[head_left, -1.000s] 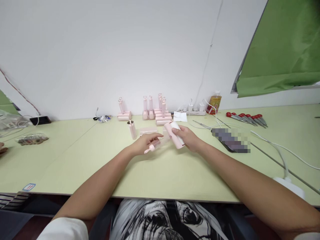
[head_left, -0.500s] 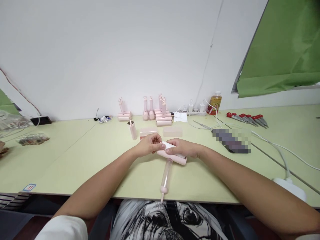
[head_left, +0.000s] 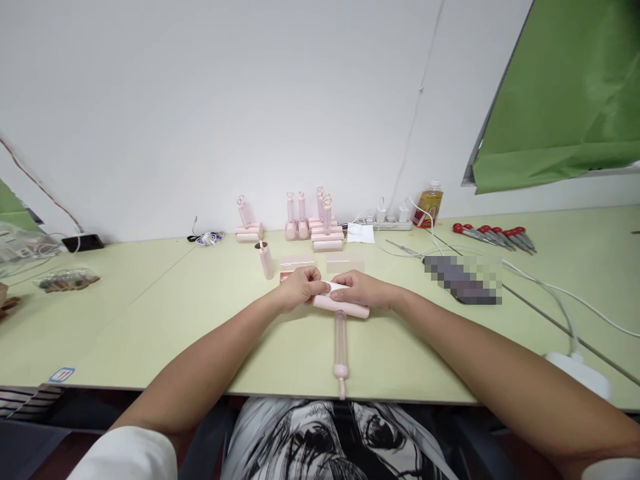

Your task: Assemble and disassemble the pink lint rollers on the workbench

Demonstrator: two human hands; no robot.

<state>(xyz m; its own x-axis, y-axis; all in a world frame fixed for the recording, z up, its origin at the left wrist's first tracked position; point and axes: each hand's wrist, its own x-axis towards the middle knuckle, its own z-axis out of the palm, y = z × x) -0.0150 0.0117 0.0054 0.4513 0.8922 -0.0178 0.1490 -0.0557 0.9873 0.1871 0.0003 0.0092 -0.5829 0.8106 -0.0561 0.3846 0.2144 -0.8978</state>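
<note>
A pink lint roller (head_left: 350, 309) lies crosswise between my hands, its clear pink handle (head_left: 341, 343) pointing toward me over the table's front edge. White roll (head_left: 336, 287) shows on its upper side. My left hand (head_left: 301, 288) is closed at the left end, thumb pressed on the white roll. From the right, my right hand (head_left: 365, 291) grips the roller with its thumb on top. The fingers' undersides are hidden. Just behind the hands lie two translucent pink covers (head_left: 345, 263), and a pink tube (head_left: 267, 261) with a dark open top stands to the left.
Several pink lint rollers (head_left: 327, 233) stand along the wall. Farther right are a power strip (head_left: 395, 225), a drink bottle (head_left: 429, 205), red-ended tools (head_left: 493, 236) and a blurred dark object (head_left: 463, 280). White cables (head_left: 550, 287) cross the right side.
The lint roller has turned slightly, so its handle now points almost straight toward me instead of slanting left. Its head lies more level, and both hands keep their hold.
</note>
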